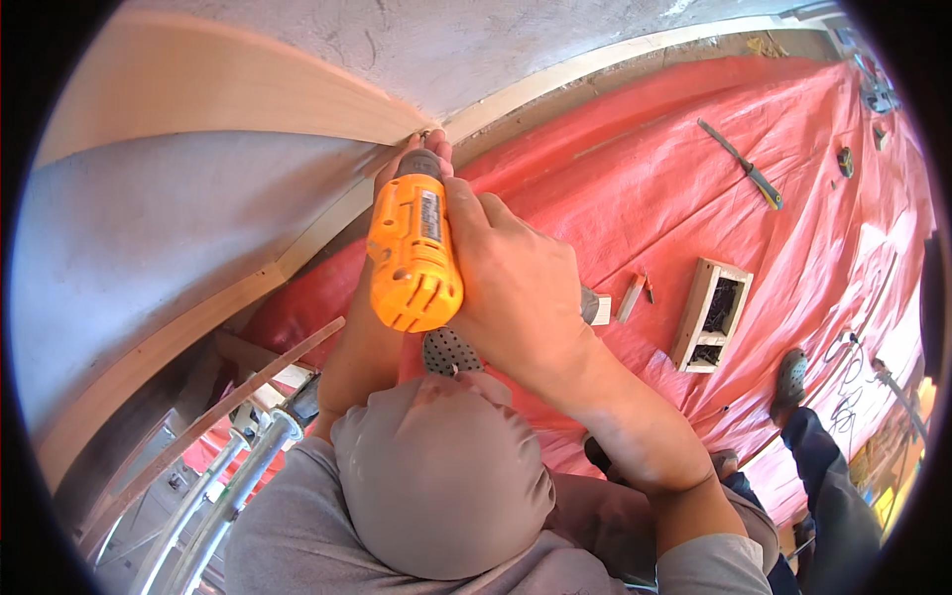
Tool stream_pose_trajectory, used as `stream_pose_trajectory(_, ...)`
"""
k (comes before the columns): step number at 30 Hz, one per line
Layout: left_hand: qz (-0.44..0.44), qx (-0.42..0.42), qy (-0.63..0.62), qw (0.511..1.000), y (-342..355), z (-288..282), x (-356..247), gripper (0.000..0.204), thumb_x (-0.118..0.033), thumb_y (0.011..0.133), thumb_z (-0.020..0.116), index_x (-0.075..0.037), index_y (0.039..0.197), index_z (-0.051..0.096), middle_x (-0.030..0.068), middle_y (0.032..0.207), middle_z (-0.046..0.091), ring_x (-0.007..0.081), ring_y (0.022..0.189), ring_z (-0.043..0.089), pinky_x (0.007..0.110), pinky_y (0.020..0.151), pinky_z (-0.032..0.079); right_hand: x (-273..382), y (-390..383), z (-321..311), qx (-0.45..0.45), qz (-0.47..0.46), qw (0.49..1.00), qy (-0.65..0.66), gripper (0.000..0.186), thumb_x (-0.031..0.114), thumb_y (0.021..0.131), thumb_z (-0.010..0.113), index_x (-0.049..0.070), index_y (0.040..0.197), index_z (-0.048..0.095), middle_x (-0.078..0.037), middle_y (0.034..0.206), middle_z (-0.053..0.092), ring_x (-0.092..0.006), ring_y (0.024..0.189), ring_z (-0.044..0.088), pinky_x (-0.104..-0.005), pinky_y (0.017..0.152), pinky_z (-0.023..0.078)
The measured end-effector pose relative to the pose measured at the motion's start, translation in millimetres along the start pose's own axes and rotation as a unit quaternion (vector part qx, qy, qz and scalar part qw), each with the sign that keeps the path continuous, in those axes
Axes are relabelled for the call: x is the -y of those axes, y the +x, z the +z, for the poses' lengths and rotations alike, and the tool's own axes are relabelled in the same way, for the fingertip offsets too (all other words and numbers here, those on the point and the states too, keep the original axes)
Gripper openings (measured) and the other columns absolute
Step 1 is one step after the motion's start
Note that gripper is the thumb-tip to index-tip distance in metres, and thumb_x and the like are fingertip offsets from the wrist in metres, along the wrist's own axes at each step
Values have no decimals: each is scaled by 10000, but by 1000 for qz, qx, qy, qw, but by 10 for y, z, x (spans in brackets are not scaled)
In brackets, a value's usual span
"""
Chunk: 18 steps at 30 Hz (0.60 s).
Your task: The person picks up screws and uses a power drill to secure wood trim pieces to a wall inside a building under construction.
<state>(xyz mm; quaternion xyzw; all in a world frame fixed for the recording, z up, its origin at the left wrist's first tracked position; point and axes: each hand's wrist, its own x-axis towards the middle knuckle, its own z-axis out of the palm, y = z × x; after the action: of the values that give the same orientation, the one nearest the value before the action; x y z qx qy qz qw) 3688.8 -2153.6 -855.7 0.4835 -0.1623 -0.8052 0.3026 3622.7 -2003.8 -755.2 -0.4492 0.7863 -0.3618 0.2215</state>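
Both hands work at the wall: my right hand (516, 288) is wrapped tight around the orange drill (414, 253), while my left hand (416, 159) reaches up beside its nose at the wooden trim strip (248, 109); I cannot tell how closed it is. I judge the bit could slip toward those fingertips, being so near. On the drill's side sits a narrow grey label. A small wooden box (712, 314) lies on the red sheet (635, 188).

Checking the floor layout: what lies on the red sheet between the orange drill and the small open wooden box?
In the head view, between the orange drill and the small open wooden box sit the right hand and a short pale wooden block on the red sheet.
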Motion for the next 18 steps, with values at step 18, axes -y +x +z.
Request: stream_pose_trajectory(18,7,48,111,993,-49,-366,25,401,-351,1136,573,12,1295,635,81,1108,666,133,1011,649,271,829,564,197,92,176,-18,66,997,25,530,67,836,741,-129,1270,510,-246,1026,670,-320,752,777,-393,585,611)
